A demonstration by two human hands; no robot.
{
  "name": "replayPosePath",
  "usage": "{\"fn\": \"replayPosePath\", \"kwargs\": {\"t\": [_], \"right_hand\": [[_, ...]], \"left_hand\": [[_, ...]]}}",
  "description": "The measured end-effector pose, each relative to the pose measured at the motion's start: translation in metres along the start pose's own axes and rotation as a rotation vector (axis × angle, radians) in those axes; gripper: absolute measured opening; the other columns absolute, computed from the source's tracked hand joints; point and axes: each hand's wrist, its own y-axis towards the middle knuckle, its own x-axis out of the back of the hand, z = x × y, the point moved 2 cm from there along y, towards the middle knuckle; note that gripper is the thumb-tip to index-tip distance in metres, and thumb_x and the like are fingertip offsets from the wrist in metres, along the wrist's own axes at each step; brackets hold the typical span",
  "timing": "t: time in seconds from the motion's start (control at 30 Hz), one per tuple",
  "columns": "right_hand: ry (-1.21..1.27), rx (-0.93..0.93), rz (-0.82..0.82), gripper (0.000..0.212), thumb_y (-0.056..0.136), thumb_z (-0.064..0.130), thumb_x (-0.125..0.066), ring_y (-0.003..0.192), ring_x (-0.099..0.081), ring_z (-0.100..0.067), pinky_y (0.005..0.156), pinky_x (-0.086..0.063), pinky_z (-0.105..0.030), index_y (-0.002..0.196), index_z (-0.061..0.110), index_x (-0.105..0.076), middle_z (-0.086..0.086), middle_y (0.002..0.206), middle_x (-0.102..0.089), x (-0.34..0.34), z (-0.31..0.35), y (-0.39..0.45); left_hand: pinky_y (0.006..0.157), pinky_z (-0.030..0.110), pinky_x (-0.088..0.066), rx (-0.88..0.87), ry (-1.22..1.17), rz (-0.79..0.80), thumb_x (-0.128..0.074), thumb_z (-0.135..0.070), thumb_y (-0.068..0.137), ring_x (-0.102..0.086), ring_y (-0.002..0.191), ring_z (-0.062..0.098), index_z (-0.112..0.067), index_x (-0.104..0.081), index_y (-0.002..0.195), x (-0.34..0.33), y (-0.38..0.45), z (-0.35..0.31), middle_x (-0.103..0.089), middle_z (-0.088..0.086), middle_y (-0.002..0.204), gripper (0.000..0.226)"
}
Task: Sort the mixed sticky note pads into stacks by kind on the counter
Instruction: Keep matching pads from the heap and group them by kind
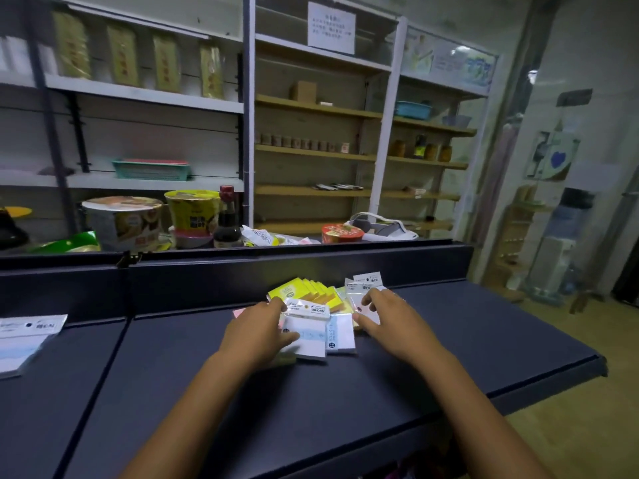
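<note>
Pile: the mixed sticky note pads (321,312) lie heaped mid-counter (449,340), yellow ones fanned at the back, white packets in front.
Left hand (257,328): thumb and fingers pinching a white packet (307,335) at its left edge.
Right hand (387,318): fingers curled round a clear-sleeved packet (367,305).
Sorted so far: one white stack (26,340) far left, well apart.
Risk: slick sleeves overlap (I'd guess they slide), so lifting one may drag neighbours along or muddle kinds.

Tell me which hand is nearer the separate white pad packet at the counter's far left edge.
Left. The left hand rests on the mixed pile, with bare counter between it and the white pad packet; the right hand lies farther right.
</note>
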Motion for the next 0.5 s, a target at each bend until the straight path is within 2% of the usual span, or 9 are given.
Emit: {"fn": "replayPosePath", "kwargs": {"t": [0.13, 0.3, 0.4, 0.5], "right_hand": [[0.031, 0.064, -0.014, 0.033, 0.095, 0.051, -0.052, 0.114, -0.054, -0.017, 0.092, -0.049, -0.041, 0.117, 0.026, -0.052, 0.005, 0.121, -0.055, 0.001, -0.018, 0.016], [0.070, 0.117, 0.023, 0.031, 0.095, 0.051, -0.052, 0.114, -0.053, -0.015, 0.090, -0.050, -0.041, 0.115, 0.027, -0.051, 0.007, 0.121, -0.054, -0.006, -0.029, 0.021], [0.088, 0.131, 0.007, 0.031, 0.095, 0.052, -0.052, 0.112, -0.054, -0.014, 0.091, -0.049, -0.040, 0.113, 0.027, -0.051, 0.008, 0.119, -0.055, -0.005, -0.038, 0.025], [0.121, 0.127, -0.007, 0.032, 0.094, 0.052, -0.054, 0.109, -0.054, -0.013, 0.091, -0.050, -0.038, 0.114, 0.027, -0.052, 0.009, 0.118, -0.055, -0.002, -0.045, 0.029]], "left_hand": [[0.086, 0.036, -0.049, 0.094, -0.011, -0.042, -0.071, -0.058, 0.076, -0.047, 0.119, 0.020, -0.030, -0.045, 0.134, -0.010, -0.003, -0.012, -0.061, -0.006, 0.124, 0.069], [0.088, 0.036, -0.050, 0.184, -0.085, -0.085, -0.077, -0.050, 0.069, -0.046, 0.120, 0.021, -0.029, -0.045, 0.136, -0.022, -0.005, -0.023, -0.060, -0.004, 0.125, 0.077], [0.086, 0.039, -0.053, 0.252, -0.231, -0.079, -0.082, -0.040, 0.063, -0.054, 0.111, 0.023, -0.028, -0.046, 0.133, -0.026, -0.002, -0.023, -0.063, -0.001, 0.119, 0.080], [0.073, 0.041, -0.060, 0.317, -0.406, -0.048, -0.085, -0.030, 0.057, -0.067, 0.090, 0.020, -0.026, -0.047, 0.125, -0.028, 0.001, -0.024, -0.065, -0.003, 0.106, 0.077]]}}
